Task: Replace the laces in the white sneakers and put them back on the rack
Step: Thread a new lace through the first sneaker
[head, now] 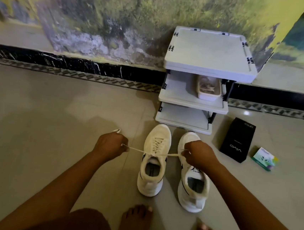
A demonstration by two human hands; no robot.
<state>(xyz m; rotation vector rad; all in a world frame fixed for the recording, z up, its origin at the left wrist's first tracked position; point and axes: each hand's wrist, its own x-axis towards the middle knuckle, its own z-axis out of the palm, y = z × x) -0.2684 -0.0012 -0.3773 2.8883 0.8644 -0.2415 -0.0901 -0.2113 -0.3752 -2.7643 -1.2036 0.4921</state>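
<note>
White lace, laced through left sneaker on floor before rack; your left hand and right hand each pinch an end taut; step: tightening; next, tie it; right sneaker seemingly unlaced.

It looked like a home entryway: a tiled floor, a weathered painted wall, and a small plastic shoe rack against the wall.
</note>
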